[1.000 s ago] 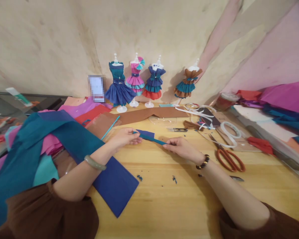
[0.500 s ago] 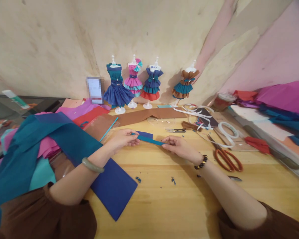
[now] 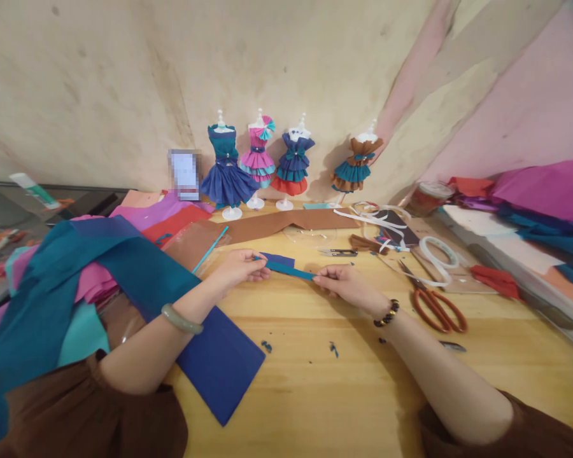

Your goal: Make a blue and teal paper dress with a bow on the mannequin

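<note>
Teal strip (image 3: pixel 292 271) spans the gap between my hands, its long axis running from left to right, the right end slightly closer to me. Neither hand is nearer: my left hand (image 3: pixel 244 265) pinches one end between closed fingertips, my right hand (image 3: pixel 338 282) the other. Just beyond the strip lies a navy piece (image 3: pixel 286 259); thread snips (image 3: pixel 339 252) rest beyond my right fingers.

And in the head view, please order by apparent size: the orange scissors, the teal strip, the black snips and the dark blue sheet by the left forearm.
1. Dark blue sheet
2. Orange scissors
3. Teal strip
4. Black snips
The last two are closest in size.
</note>
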`<state>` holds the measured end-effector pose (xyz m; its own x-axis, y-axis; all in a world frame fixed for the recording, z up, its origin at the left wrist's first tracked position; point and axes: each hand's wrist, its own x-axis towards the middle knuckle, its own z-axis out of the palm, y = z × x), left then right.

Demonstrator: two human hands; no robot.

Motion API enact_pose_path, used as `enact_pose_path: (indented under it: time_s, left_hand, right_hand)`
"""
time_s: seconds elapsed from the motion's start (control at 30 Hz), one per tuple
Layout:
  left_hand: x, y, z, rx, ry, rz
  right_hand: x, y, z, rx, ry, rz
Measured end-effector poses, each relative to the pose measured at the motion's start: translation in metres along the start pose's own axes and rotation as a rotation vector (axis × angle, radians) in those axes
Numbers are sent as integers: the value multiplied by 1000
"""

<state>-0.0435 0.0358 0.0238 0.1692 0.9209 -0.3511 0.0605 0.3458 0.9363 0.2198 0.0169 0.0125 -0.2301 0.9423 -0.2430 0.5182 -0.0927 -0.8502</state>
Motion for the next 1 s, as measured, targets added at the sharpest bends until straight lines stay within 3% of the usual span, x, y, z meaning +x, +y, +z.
enact_pose_path:
  time_s: [1.0]
  left_hand:
    - [0,-1,-2,-26,-18,20]
  right_hand:
    - [-3,-2,-5,-11,-21,-31]
